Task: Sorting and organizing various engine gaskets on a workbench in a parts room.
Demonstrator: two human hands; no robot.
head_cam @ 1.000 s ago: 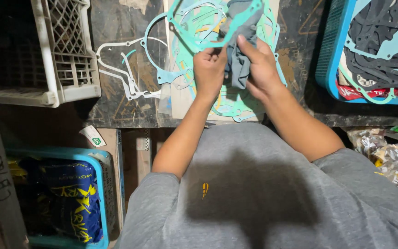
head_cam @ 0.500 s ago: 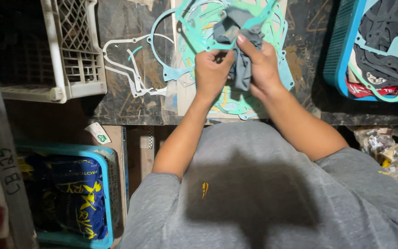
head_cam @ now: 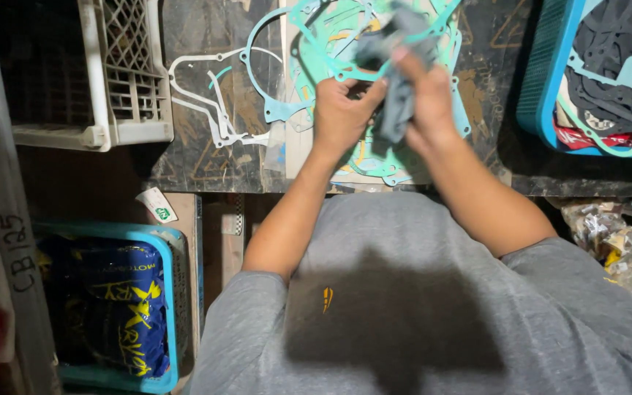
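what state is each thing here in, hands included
left hand: closed grip on the grey gaskets
right hand: closed grip on them too
grey gaskets: bunched, held above the bench
teal gaskets: piled flat
white gasket: flat, untouched
white crate: upright
blue tray: full of dark gaskets

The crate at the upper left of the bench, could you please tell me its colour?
The crate is white, a lattice-walled plastic one; the head view shows it.

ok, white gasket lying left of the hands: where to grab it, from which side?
Judging by shape, pinch the white gasket on its long straight strip, coming from above at its left edge; it lies flat on the dark worktop, and teal gaskets overlap its right end.
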